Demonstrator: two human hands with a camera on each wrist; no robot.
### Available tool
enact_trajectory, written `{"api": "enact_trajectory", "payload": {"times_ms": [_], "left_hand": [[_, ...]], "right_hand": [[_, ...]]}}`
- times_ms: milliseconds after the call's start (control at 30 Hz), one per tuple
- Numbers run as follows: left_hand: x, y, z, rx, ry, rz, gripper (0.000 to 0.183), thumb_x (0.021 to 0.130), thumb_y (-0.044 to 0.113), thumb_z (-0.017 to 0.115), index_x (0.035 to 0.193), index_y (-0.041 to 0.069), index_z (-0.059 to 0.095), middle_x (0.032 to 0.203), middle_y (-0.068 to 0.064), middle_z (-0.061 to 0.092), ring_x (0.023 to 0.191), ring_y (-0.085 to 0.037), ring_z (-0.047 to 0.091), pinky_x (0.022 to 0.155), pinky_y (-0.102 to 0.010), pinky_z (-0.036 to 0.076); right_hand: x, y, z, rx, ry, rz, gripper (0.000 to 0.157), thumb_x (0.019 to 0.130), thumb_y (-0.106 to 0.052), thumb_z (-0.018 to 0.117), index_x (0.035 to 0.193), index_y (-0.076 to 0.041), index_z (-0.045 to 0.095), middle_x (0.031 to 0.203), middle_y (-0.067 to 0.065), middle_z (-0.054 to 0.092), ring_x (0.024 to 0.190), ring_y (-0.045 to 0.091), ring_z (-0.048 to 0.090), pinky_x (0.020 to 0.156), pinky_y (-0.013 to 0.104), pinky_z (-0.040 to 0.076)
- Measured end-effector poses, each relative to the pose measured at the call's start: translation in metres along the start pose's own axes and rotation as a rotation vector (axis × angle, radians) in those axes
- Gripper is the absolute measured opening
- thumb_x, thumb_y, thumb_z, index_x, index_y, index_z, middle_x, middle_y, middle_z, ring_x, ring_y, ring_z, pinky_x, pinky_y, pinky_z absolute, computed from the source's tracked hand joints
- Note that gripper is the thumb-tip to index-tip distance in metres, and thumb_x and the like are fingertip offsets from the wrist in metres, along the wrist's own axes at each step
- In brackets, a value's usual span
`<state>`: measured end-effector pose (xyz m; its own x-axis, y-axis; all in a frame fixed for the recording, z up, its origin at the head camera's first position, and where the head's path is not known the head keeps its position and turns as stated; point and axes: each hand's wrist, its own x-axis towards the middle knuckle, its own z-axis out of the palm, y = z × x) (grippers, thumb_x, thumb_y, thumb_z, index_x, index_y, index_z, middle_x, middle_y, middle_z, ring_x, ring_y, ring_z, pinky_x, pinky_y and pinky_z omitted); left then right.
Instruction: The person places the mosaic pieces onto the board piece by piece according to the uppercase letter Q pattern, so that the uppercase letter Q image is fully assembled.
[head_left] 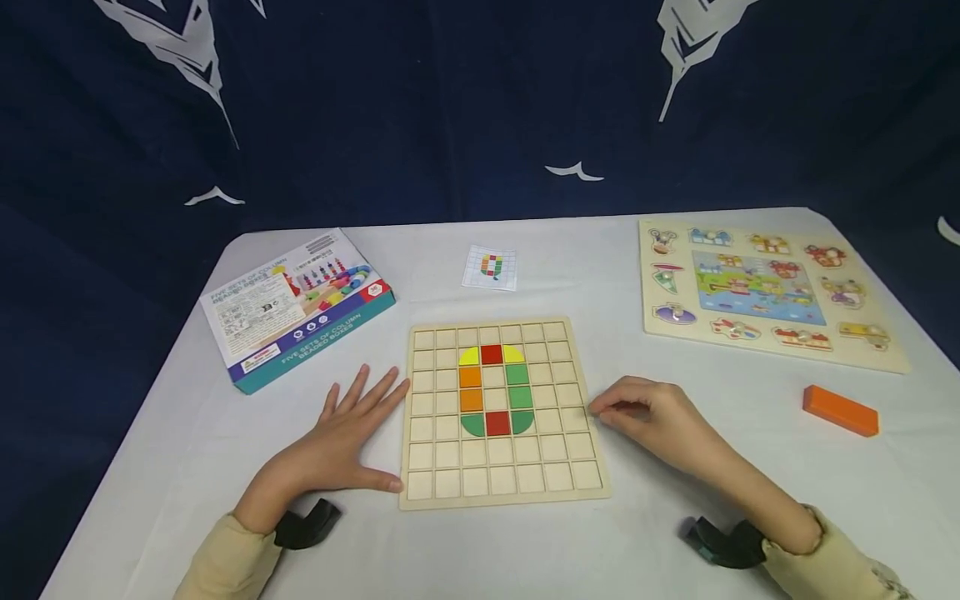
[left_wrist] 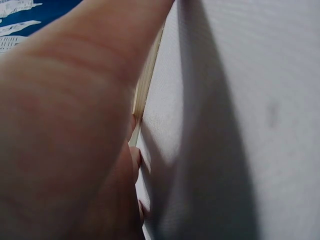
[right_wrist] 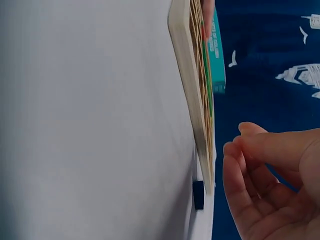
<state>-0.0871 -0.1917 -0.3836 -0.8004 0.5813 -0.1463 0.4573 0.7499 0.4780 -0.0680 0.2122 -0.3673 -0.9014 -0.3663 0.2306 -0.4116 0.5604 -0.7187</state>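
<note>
A square wooden grid board (head_left: 438, 492) lies on the white table. Coloured tiles form a ring on it: red squares, the upper one a red tile (head_left: 491, 355), orange squares (head_left: 470, 377), green squares (head_left: 519, 397), yellow rounded corners (head_left: 469, 357) and green rounded corners (head_left: 472, 425). Spread wide, my left hand (head_left: 337, 446) lies beside the board, its thumb and fingertips at the left edge. By the right edge is my right hand (head_left: 663, 421), fingers curled and thumb tip against the fingertips. In the right wrist view, that right hand (right_wrist: 275, 185) shows nothing between them.
A small printed card (head_left: 490, 268) showing a similar tile pattern lies behind the board. At the back left is a toy box (head_left: 292, 308). A picture peg puzzle (head_left: 772, 292) sits back right, with an orange block (head_left: 841, 410) in front of it.
</note>
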Motion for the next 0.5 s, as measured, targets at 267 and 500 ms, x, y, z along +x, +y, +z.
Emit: {"api": "enact_trajectory", "payload": {"times_ms": [267, 500], "left_hand": [[0.001, 0.0, 0.001, 0.004, 0.005, 0.002, 0.116, 0.059, 0.065, 0.075, 0.15, 0.014, 0.022, 0.155, -0.01, 0.01, 0.137, -0.039, -0.01, 0.098, -0.066, -0.01], [0.0, -0.001, 0.001, -0.003, 0.002, -0.002, 0.117, 0.059, 0.065, 0.075, 0.15, 0.014, 0.022, 0.155, -0.01, 0.01, 0.137, -0.039, -0.01, 0.098, -0.065, -0.011]], "right_hand": [[0.0, 0.016, -0.018, -0.121, 0.04, 0.065, 0.022, 0.075, 0.007, 0.073, 0.088, -0.01, 0.073, 0.084, -0.008, 0.064, 0.074, 0.007, 0.058, 0.067, 0.018, 0.048], [-0.003, 0.028, -0.018, -0.081, -0.057, 0.035, 0.024, 0.073, 0.004, 0.076, 0.093, -0.011, 0.072, 0.085, -0.008, 0.061, 0.073, 0.008, 0.053, 0.06, 0.019, 0.044]]}}
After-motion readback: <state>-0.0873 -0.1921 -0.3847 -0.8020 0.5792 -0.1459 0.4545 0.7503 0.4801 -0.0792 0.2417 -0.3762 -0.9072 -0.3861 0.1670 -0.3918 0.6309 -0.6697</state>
